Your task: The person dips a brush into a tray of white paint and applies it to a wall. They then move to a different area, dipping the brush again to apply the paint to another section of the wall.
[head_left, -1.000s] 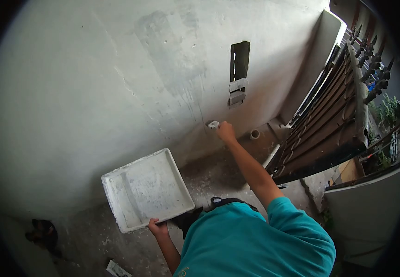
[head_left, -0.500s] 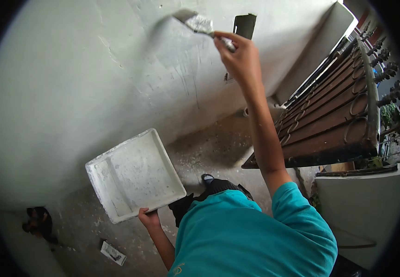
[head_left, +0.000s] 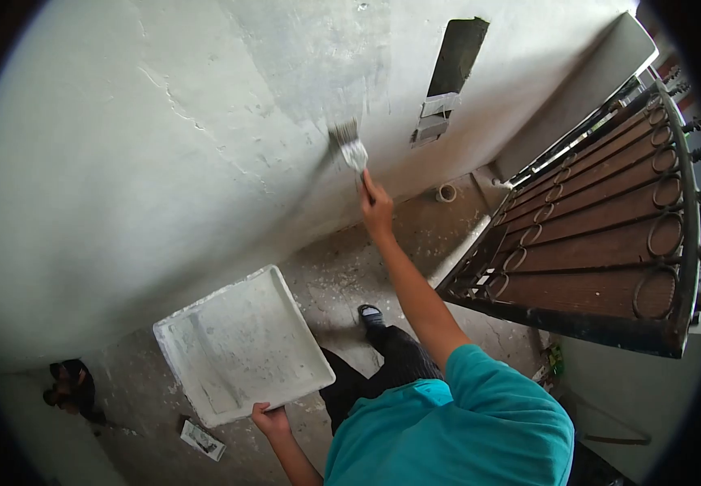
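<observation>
My right hand (head_left: 378, 209) is closed round the handle of a paintbrush (head_left: 353, 148). The brush's bristles meet the pale wall (head_left: 229, 105), at the lower end of a greyish damp-looking patch. Down to the left, my left hand (head_left: 270, 420) grips the near edge of a white paint tray (head_left: 245, 344). The thumb lies over the rim, and the fingers underneath are hidden. Whitish smears and grey marks cover the tray's inside.
A dark rectangular opening (head_left: 457, 57) is cut in the wall. A brown metal gate (head_left: 593, 219) stands at right. On the speckled floor are a round container (head_left: 446, 193) and a small white-and-dark packet (head_left: 202, 440). A dark shape (head_left: 75, 389) is at lower left.
My right hand has brought the paintbrush down the wall, turning its bristles upward. The tray sits slightly lower in view, still in my left hand. The camera view has shifted.
</observation>
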Demonstrator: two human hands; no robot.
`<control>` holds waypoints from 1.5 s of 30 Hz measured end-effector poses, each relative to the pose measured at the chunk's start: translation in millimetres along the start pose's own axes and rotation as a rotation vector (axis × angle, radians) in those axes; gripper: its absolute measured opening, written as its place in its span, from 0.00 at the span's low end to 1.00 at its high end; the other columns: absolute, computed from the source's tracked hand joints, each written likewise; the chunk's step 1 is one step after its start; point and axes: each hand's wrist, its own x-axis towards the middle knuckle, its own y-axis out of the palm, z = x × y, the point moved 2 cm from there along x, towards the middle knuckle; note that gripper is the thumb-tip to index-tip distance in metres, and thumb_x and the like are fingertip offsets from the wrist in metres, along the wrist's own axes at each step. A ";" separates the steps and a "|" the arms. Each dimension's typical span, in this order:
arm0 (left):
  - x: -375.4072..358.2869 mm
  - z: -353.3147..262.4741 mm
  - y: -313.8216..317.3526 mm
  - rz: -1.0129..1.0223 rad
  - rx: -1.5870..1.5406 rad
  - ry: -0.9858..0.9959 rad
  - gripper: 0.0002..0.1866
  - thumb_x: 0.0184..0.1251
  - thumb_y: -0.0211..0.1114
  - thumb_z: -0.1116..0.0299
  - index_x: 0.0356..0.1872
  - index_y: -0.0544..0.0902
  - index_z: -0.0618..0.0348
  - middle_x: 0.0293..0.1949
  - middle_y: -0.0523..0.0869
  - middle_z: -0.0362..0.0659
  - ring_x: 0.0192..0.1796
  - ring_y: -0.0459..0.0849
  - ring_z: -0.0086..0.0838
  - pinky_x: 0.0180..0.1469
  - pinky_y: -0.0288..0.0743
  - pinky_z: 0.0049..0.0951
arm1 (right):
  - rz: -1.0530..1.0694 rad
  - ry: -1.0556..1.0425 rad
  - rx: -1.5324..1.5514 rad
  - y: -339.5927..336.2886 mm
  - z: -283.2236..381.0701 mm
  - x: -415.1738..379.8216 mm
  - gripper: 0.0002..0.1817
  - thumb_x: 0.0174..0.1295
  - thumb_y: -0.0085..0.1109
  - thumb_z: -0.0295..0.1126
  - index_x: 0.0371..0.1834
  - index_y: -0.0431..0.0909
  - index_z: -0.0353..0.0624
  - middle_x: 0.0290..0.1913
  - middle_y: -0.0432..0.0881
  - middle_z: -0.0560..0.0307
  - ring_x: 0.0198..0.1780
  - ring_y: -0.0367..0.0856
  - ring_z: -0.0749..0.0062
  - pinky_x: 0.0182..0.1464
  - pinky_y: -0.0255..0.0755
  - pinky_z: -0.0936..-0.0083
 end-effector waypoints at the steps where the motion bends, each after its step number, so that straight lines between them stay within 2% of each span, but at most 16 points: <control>1: 0.6 -0.3 1.2 -0.018 0.002 -0.011 0.36 0.35 0.50 0.76 0.57 0.65 0.63 0.56 0.71 0.48 0.60 0.67 0.44 0.63 0.60 0.49 | 0.042 0.054 -0.062 3.6 -21.0 -20.9 0.21 0.58 0.55 0.29 0.56 0.73 0.54 0.21 0.69 0.48 0.22 0.69 0.58 0.29 0.66 0.69; 5: -3.9 -6.0 8.9 -0.038 0.038 0.015 0.34 0.34 0.50 0.77 0.54 0.66 0.67 0.53 0.72 0.49 0.57 0.69 0.45 0.61 0.63 0.46 | 0.317 0.417 -0.356 2.9 -83.6 -84.7 0.20 0.59 0.53 0.37 0.56 0.72 0.55 0.29 0.78 0.46 0.34 0.78 0.50 0.38 0.70 0.60; 9: -0.6 -5.2 4.1 -0.061 0.038 0.027 0.34 0.34 0.50 0.77 0.54 0.66 0.67 0.53 0.72 0.49 0.57 0.69 0.45 0.60 0.63 0.47 | 0.473 0.669 -0.411 6.4 -110.9 -78.0 0.19 0.57 0.54 0.38 0.53 0.75 0.54 0.35 0.80 0.44 0.39 0.78 0.48 0.42 0.71 0.60; 11: 2.6 -6.5 6.0 -0.042 0.044 0.031 0.34 0.34 0.50 0.76 0.54 0.66 0.66 0.53 0.71 0.49 0.57 0.69 0.45 0.60 0.63 0.47 | 0.411 0.640 -0.389 9.6 -116.9 -52.3 0.17 0.55 0.55 0.38 0.50 0.77 0.53 0.39 0.80 0.43 0.43 0.78 0.48 0.45 0.71 0.59; 13: -2.1 -4.3 7.5 -0.053 0.036 0.052 0.34 0.34 0.50 0.76 0.55 0.66 0.66 0.54 0.71 0.49 0.58 0.68 0.45 0.61 0.63 0.47 | 0.332 0.580 -0.385 -17.2 -59.7 1.9 0.16 0.54 0.56 0.37 0.47 0.78 0.50 0.38 0.80 0.42 0.42 0.78 0.47 0.44 0.72 0.58; 20: -4.4 3.0 5.3 0.068 0.022 0.079 0.35 0.34 0.50 0.75 0.56 0.65 0.66 0.55 0.71 0.50 0.59 0.68 0.46 0.62 0.61 0.48 | -0.080 0.152 -0.254 -150.9 76.4 105.7 0.15 0.54 0.58 0.36 0.44 0.81 0.48 0.27 0.79 0.40 0.29 0.78 0.46 0.32 0.72 0.63; 23: -3.0 4.7 2.1 0.146 -0.003 0.021 0.35 0.35 0.50 0.75 0.56 0.65 0.66 0.55 0.71 0.50 0.58 0.68 0.46 0.62 0.61 0.48 | -0.122 0.098 -0.132 -203.1 139.9 115.9 0.14 0.54 0.59 0.37 0.44 0.81 0.48 0.26 0.79 0.40 0.20 0.78 0.57 0.26 0.70 0.70; 25: -7.5 7.1 3.4 0.157 -0.016 0.034 0.35 0.35 0.50 0.75 0.56 0.66 0.67 0.54 0.71 0.50 0.58 0.68 0.46 0.62 0.61 0.49 | -0.128 0.050 0.022 -225.2 170.4 113.5 0.13 0.57 0.60 0.32 0.45 0.80 0.48 0.27 0.84 0.52 0.20 0.58 0.90 0.20 0.58 0.83; 31: -7.5 6.3 5.5 0.230 -0.031 0.024 0.34 0.35 0.50 0.75 0.54 0.68 0.66 0.53 0.73 0.49 0.57 0.70 0.45 0.61 0.63 0.49 | -0.229 -0.153 0.332 -194.4 176.4 95.3 0.13 0.57 0.60 0.28 0.47 0.80 0.45 0.38 0.84 0.56 0.29 0.70 0.92 0.27 0.66 0.88; 34: -2.0 4.9 0.1 0.277 -0.032 -0.006 0.30 0.36 0.51 0.75 0.50 0.71 0.64 0.49 0.75 0.48 0.53 0.74 0.42 0.57 0.67 0.45 | -0.202 -0.187 0.250 -133.1 137.3 74.1 0.14 0.57 0.59 0.27 0.47 0.80 0.49 0.35 0.83 0.47 0.31 0.77 0.84 0.30 0.70 0.81; 36: 21.9 14.8 -24.4 0.191 -0.016 0.071 0.20 0.39 0.54 0.73 0.40 0.74 0.64 0.42 0.77 0.47 0.47 0.76 0.40 0.51 0.71 0.45 | -0.075 -0.029 0.240 -97.5 92.0 38.9 0.14 0.58 0.58 0.29 0.49 0.78 0.45 0.43 0.82 0.49 0.39 0.80 0.77 0.37 0.73 0.80; 37: 29.8 18.1 -31.3 0.198 -0.031 0.022 0.20 0.38 0.54 0.74 0.40 0.74 0.64 0.41 0.77 0.47 0.47 0.76 0.39 0.49 0.71 0.42 | -0.003 0.073 0.201 -88.9 77.3 16.0 0.14 0.58 0.57 0.29 0.49 0.78 0.41 0.46 0.80 0.49 0.42 0.80 0.75 0.40 0.73 0.80; 39: 21.1 15.1 -22.1 0.203 -0.065 -0.024 0.25 0.38 0.53 0.77 0.46 0.72 0.66 0.43 0.77 0.47 0.48 0.75 0.39 0.51 0.69 0.39 | 0.000 -0.048 0.182 -87.3 70.6 -28.6 0.14 0.58 0.57 0.28 0.48 0.78 0.38 0.44 0.81 0.49 0.42 0.80 0.76 0.42 0.72 0.80; 41: 19.9 13.7 -11.2 0.188 -0.089 0.033 0.26 0.37 0.52 0.78 0.48 0.71 0.66 0.44 0.77 0.47 0.48 0.75 0.40 0.51 0.69 0.40 | 0.024 -0.076 0.179 -91.6 86.4 -50.2 0.14 0.58 0.57 0.28 0.48 0.78 0.36 0.43 0.82 0.50 0.40 0.80 0.76 0.42 0.72 0.81; 43: 14.1 8.8 -4.4 0.183 -0.096 0.058 0.28 0.37 0.51 0.79 0.50 0.70 0.65 0.45 0.76 0.48 0.48 0.75 0.40 0.51 0.69 0.40 | 0.294 0.042 0.164 -103.5 136.5 -67.1 0.13 0.57 0.58 0.28 0.46 0.79 0.38 0.39 0.83 0.49 0.36 0.80 0.79 0.40 0.72 0.80; 45: 8.2 3.1 -1.8 0.142 -0.088 -0.037 0.33 0.35 0.50 0.83 0.53 0.68 0.59 0.45 0.74 0.43 0.48 0.74 0.37 0.51 0.69 0.35 | 0.489 -0.012 0.082 -111.6 209.7 -68.1 0.13 0.56 0.59 0.28 0.45 0.79 0.39 0.37 0.83 0.48 0.34 0.80 0.77 0.38 0.72 0.80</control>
